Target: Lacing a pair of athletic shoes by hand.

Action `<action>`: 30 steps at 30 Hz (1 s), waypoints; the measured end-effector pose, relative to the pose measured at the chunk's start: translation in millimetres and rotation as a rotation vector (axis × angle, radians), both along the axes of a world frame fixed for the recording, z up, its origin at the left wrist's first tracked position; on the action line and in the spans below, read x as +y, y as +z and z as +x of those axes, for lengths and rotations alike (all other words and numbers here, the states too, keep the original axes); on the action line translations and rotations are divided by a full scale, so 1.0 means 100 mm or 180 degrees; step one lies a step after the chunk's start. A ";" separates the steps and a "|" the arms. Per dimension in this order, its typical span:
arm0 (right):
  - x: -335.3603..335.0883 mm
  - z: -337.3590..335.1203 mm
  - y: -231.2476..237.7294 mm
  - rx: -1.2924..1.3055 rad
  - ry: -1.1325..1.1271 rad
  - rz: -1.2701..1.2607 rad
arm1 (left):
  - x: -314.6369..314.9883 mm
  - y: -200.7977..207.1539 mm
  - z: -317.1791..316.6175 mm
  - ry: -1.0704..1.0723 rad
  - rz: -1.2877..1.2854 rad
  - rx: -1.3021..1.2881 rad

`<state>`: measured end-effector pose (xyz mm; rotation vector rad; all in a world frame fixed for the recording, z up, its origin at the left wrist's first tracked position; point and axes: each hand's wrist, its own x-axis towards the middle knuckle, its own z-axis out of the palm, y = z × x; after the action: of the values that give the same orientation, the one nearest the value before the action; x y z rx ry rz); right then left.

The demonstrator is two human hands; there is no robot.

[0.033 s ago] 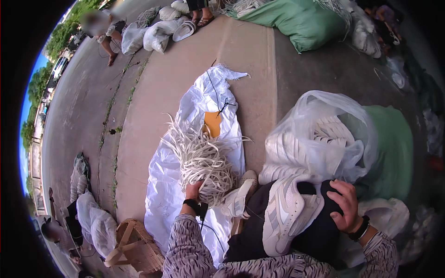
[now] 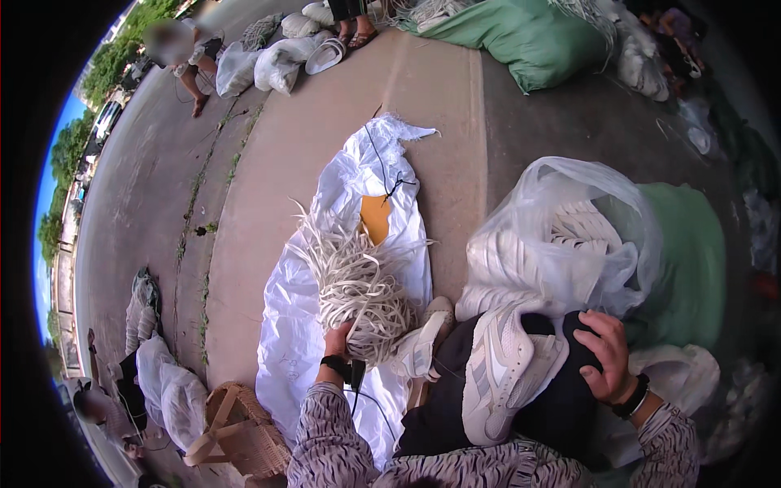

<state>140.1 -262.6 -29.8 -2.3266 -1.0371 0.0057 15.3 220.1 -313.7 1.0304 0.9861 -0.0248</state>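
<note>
A tangled bundle of flat off-white shoelaces (image 2: 362, 305) lies on a white woven sack. My left hand (image 2: 338, 339) is at its near left edge, closed among the laces, with the fingertips hidden by them. Across my dark-trousered lap rests a white and grey sneaker (image 2: 496, 370), and no lace shows plainly in its eyelets. My right hand (image 2: 606, 354) lies spread on my right knee, beside the sneaker and holding nothing. A second pale shoe (image 2: 423, 342), perhaps worn on my foot, is between the laces and my leg.
The white sack (image 2: 285, 325) is spread on the pavement, with an orange-yellow piece (image 2: 375, 218) on it. At right, a clear plastic bag (image 2: 561, 187) of white shoes leans by a green sack (image 2: 687, 260). A woven basket (image 2: 244, 431) stands at lower left. Other people sit farther off.
</note>
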 end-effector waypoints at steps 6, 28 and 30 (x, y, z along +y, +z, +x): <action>0.00 -0.08 0.03 -0.0101 -0.0080 0.0146 | 0.31 0.99 -0.87 0.0816 -0.0599 -0.0852; 0.00 -0.27 -0.04 -0.0487 -0.0330 0.0293 | 1.17 5.07 -0.44 0.0747 0.1866 -0.2831; 0.00 -0.27 -0.03 -0.0474 -0.0318 0.0339 | 1.21 5.32 -0.32 0.0125 0.2655 -0.3109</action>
<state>113.3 -262.2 -32.6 -2.3061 -0.9659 -0.2593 -16.7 341.3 218.5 1.5346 0.0706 0.9074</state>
